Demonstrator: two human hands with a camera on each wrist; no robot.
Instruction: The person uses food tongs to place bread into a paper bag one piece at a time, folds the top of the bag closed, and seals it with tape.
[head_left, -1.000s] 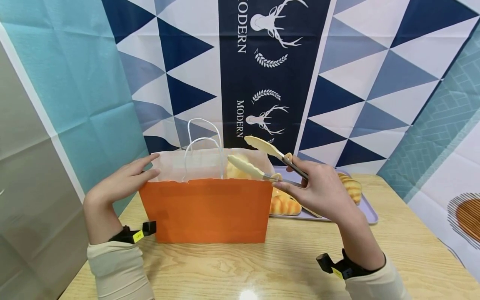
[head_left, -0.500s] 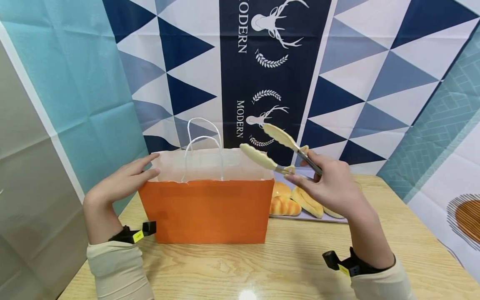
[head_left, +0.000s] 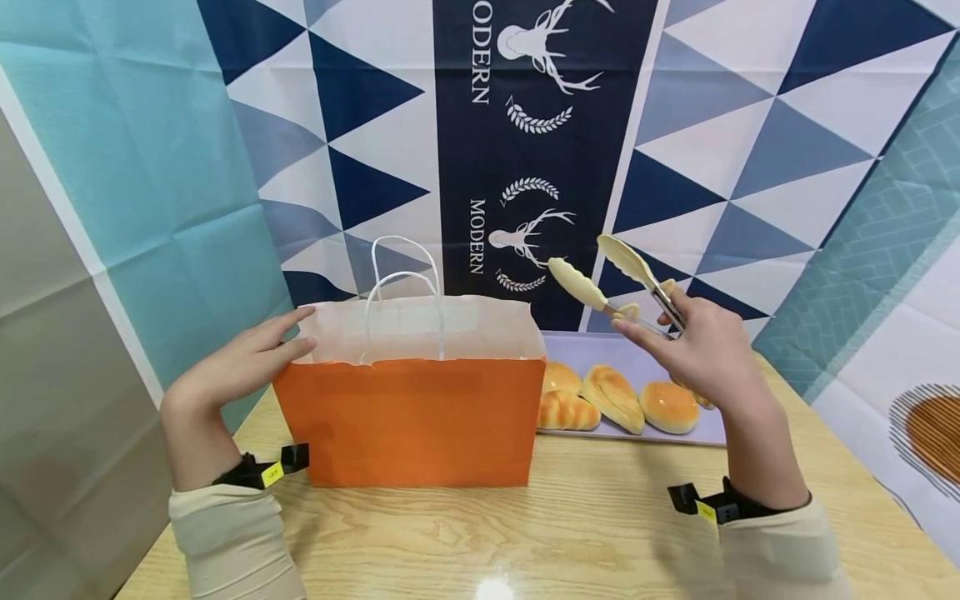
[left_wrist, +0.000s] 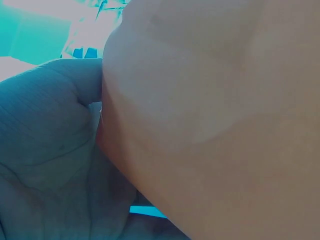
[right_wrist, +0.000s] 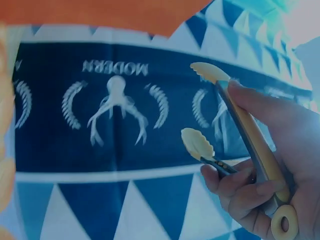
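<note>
Unclenched left hand [head_left: 234,363] touches bag [head_left: 416,425]; right hand [head_left: 707,348] grips tongs [right_wrist: 251,131]; wrist view reveals end-ring [right_wrist: 276,225].

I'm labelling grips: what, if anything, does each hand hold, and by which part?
The right hand holds the tongs by their arms, behind the cream tips. The left hand touches the orange paper bag at its left rim, grip unclear.

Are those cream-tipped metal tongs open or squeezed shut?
Open: the cream-tipped metal tongs show a clear gap between their tips in the head and right wrist views.
</note>
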